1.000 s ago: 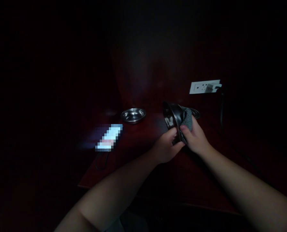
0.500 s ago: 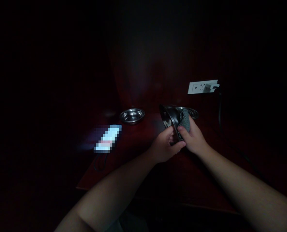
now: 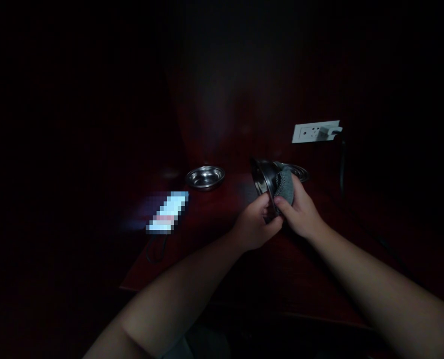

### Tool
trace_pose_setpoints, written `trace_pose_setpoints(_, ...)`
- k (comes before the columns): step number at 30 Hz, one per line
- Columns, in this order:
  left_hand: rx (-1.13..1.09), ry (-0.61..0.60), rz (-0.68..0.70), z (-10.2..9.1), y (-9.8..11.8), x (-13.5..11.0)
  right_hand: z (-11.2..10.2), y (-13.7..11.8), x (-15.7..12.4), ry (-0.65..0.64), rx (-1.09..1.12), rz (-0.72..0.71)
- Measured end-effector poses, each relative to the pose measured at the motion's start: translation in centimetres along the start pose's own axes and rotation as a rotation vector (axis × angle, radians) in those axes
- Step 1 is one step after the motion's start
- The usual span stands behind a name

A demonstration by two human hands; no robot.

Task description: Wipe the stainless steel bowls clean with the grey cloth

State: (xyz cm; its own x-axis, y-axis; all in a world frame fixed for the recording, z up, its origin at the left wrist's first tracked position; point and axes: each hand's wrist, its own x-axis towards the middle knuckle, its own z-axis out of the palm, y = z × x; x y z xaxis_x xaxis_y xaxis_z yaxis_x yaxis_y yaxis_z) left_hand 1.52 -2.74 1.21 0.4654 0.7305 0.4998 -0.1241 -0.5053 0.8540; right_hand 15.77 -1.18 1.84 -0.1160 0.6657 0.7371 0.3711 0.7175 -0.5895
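A shiny metal bowl (image 3: 262,178) is tilted on its side above the table, its opening turned to the left. My left hand (image 3: 255,224) grips the near rim, fingers inside and thumb outside. In my right hand (image 3: 300,209) is a grey-green cloth (image 3: 285,187), bunched and pressed on the bowl's outer side. The thumb lies over the cloth; the other right fingers are mostly hidden behind it. Just behind the cloth, partly covered, lies another metal dish (image 3: 300,172).
A shallow metal bowl (image 3: 205,178) stands upright on the dark red table (image 3: 222,279). Left of it lies a lit, pixelated phone-like screen (image 3: 167,213) with a cable loop (image 3: 156,249). On the back wall sits a white socket panel (image 3: 315,131) with a plug and black cord (image 3: 342,169).
Both hands still hold the bowl and cloth. The cloth and right fingers have shifted slightly on the bowl's side, and the left thumb has drawn in a little. The view has moved slightly.
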Motion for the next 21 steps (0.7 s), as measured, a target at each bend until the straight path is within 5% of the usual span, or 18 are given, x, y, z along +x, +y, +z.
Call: trace_pose_setpoints(21, 0.098, -0.033, -0.005, -0.1, -0.8, 0.0, 0.1, 0.4, -0.1, -0.007, 0.037, -0.011)
